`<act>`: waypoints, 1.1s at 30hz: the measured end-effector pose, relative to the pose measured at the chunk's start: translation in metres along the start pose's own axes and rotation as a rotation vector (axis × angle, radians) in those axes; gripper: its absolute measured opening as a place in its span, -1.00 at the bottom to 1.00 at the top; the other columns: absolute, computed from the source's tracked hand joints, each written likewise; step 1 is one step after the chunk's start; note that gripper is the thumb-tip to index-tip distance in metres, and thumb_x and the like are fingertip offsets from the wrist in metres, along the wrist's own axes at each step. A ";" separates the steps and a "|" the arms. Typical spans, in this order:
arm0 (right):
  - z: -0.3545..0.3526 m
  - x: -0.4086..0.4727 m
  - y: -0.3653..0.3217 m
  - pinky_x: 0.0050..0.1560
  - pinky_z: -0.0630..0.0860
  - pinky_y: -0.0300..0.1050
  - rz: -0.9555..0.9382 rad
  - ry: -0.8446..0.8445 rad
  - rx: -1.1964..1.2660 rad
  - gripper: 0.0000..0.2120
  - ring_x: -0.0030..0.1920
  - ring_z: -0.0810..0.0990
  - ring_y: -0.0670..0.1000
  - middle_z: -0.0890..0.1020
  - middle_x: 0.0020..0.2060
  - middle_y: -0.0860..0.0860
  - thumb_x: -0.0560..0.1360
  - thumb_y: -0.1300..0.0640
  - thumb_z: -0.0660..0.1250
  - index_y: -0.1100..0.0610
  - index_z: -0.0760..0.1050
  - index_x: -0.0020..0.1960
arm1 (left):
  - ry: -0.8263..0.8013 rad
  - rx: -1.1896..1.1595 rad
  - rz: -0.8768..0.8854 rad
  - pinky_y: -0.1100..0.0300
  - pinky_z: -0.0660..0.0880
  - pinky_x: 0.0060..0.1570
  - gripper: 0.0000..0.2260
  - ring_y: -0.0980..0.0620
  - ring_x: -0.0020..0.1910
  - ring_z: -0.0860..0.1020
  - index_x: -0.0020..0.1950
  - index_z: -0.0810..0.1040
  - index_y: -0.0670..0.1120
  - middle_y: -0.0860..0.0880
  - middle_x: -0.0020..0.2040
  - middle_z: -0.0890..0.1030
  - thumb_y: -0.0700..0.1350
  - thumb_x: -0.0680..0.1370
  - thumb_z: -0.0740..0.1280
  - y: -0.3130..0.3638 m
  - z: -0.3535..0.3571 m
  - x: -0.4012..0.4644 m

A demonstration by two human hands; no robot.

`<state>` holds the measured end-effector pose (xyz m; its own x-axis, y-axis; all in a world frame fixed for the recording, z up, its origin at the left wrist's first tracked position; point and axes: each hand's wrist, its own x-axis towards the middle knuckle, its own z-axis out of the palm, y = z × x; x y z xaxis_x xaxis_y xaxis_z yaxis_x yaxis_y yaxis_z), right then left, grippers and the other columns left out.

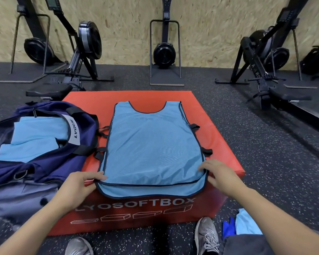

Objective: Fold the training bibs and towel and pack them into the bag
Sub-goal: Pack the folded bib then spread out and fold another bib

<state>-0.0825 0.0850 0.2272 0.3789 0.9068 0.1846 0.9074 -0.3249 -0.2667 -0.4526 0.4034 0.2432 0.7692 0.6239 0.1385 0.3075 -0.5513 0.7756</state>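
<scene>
Both hands, left (81, 183) and right (219, 173), pinch the blue training bib (151, 144) by its hem corners; best lift evenly, folding square toward the neckline.

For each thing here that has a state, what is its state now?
Bib: unfolded, flat on the red box.
Bag: open, folded blue cloth inside.
Left hand: pinches the bib's near left corner.
Right hand: holds the bib's near right corner.
</scene>
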 end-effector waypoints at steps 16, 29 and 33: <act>-0.084 -0.002 -0.032 0.09 0.47 -0.41 0.191 -0.076 0.466 -0.56 0.03 0.63 -0.27 0.70 -0.03 -0.26 0.46 0.47 0.35 -0.06 0.67 0.02 | -0.135 -0.121 0.006 0.45 0.50 -0.12 -0.81 0.22 -0.13 0.67 -0.02 0.75 0.03 0.09 -0.11 0.74 -0.20 0.56 0.37 0.064 -0.056 -0.004; -0.065 0.098 0.004 -0.07 0.56 0.05 0.609 -0.086 0.924 -0.82 -0.06 0.68 0.01 0.73 -0.08 -0.05 0.59 0.19 0.33 -0.02 0.61 0.13 | 0.201 -0.436 -0.336 0.11 0.50 -0.16 -0.74 0.00 -0.20 0.60 0.25 0.54 0.08 -0.12 0.00 0.66 -0.11 0.58 0.42 0.043 -0.015 0.128; -0.033 0.100 0.023 0.03 0.54 0.01 0.730 -0.252 0.943 -0.62 0.07 0.67 0.05 0.70 0.10 -0.07 0.60 0.02 0.36 -0.33 0.38 0.32 | -0.027 -0.301 -0.439 0.18 0.49 -0.21 -0.71 0.00 -0.29 0.56 0.22 0.55 0.10 -0.13 -0.20 0.65 -0.20 0.56 0.42 0.011 0.002 0.131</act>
<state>-0.0173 0.1595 0.2707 0.6041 0.6532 -0.4565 -0.0318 -0.5526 -0.8328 -0.3469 0.4777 0.2686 0.6195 0.7434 -0.2522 0.4327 -0.0554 0.8998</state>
